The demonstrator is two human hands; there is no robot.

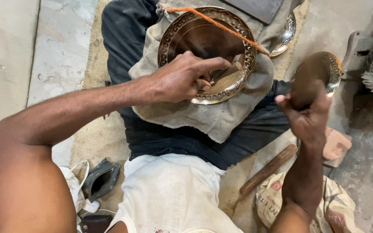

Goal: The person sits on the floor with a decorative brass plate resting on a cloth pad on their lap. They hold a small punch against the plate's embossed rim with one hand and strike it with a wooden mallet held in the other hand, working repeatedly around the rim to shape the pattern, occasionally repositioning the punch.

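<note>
So the brass plate (208, 54) sits tilted on a grey cloth (203, 116) over the person's lap, its embossed rim facing up, with an orange cord (221, 26) stretched across the top edge. Not much spare room around it: a second plate (286, 34) pokes out just past the cloth on the upper right, and the cloth's edge hangs over the dark trousers. The left hand (182, 77) comes in from the left with the forearm nearly level, fingers pinched tight around a thin punch (225, 71) whose tip rests inside the plate near its right rim. The right hand (309, 116) is raised off to the right, well apart from the plate, fist closed on a hammer (314, 80) that looks blurred. Below it a wooden stick (268, 169) lies on the floor next to a printed sack (324, 203) and a brick (336, 144). The floor is rough grey concrete with a worn mat under the legs, and a dark shoe (101, 179) sits lower left.
</note>
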